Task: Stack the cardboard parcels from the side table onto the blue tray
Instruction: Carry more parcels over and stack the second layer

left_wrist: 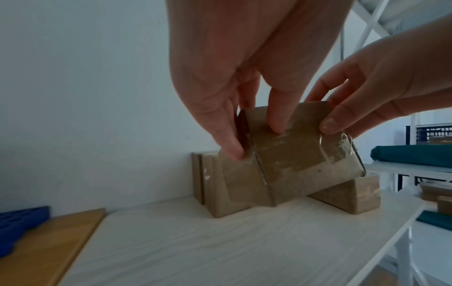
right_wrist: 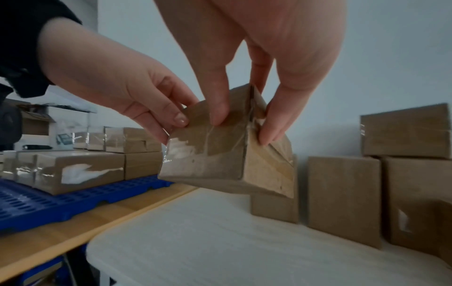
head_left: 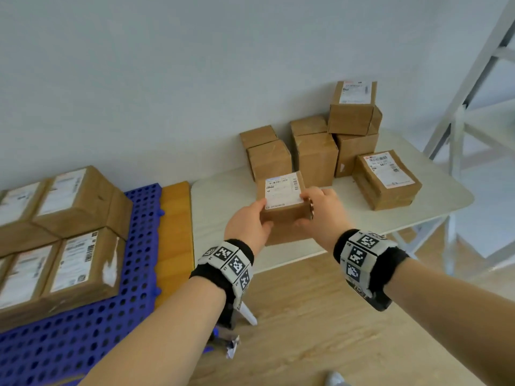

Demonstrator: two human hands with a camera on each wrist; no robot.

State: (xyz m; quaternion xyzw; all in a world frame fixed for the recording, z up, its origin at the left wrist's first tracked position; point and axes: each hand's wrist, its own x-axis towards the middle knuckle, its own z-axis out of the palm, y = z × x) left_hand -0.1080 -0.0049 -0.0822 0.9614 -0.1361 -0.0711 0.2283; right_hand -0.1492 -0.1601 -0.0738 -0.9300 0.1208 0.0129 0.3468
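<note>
Nearest the camera, the left hand [head_left: 248, 222] and the right hand [head_left: 320, 210] clasp one small parcel [head_left: 282, 203] between them, each with fingers curled round an opposite side, thumbs on the labelled top face. The wrist views show the parcel raised clear of the white desk [head_left: 223, 199], slightly tilted, fingertips [left_wrist: 232, 149] pressing its taped underside. Judging by how few fingers carry it, it is probably light; the cardboard looks stiff enough to keep its shape, but the glossy tape wrapped over most faces could be slick, so a hold across two opposite sides with fingers reaching under the bottom edge seems the safest. To the left, past a strip of yellow wooden board [head_left: 175, 227], lies the blue tray [head_left: 139, 260], perforated, already carrying several stacked parcels [head_left: 78, 218] in two layers with labels up; a place on or beside that stack is where this one should go, and it ought to be set flat so the pile stays square. Farther back on the desk wait the remaining parcels [head_left: 315, 157] against the wall, some standing on end, one [head_left: 352, 107] perched on two others, and a flat labelled one [head_left: 387, 179] near the right edge. A white metal rack [head_left: 473, 79] stands beyond the desk.
</note>
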